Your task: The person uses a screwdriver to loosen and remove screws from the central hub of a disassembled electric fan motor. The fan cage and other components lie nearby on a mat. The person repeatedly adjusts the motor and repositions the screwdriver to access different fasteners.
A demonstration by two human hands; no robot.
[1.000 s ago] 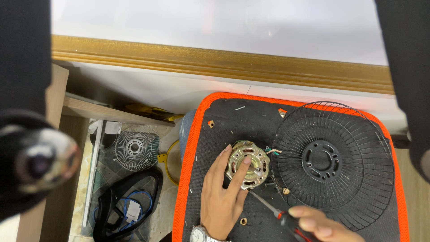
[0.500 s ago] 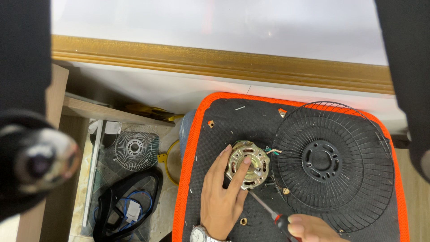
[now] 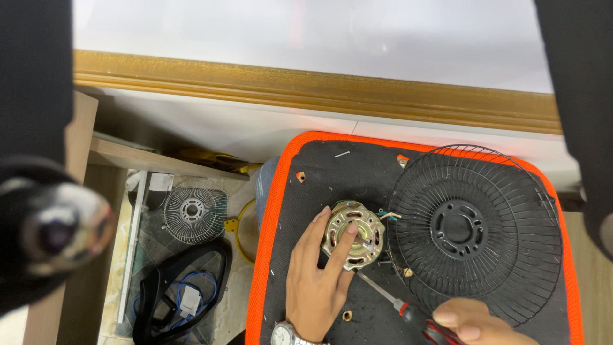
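- The left hand point(image 3: 317, 281) lies flat, fingers spread, on the round brass-coloured fan motor point(image 3: 353, 234), index fingertip pressing its top face and pinning it down.
- That motor sits on the black work mat with the orange rim point(image 3: 274, 211), near the mat's middle, just left of the black wire fan guard point(image 3: 472, 230) that lies flat beside it.
- The right hand point(image 3: 469, 322) is closed around the red-and-black handle of a screwdriver point(image 3: 389, 299); its steel shaft slants up-left, the tip at the motor's lower edge.
- The step in hand looks like working a screw on the motor housing, one hand bracing, the other driving.
- The next move, as I judge it, calls for seating the tip squarely and keeping the motor from turning under the torque.
- Small loose pieces, a brass-coloured nut point(image 3: 347, 315) among them, lie on the mat close to the left hand.
- Off the mat, lower left, a smaller grey wire grille point(image 3: 191, 214) sits among cables.
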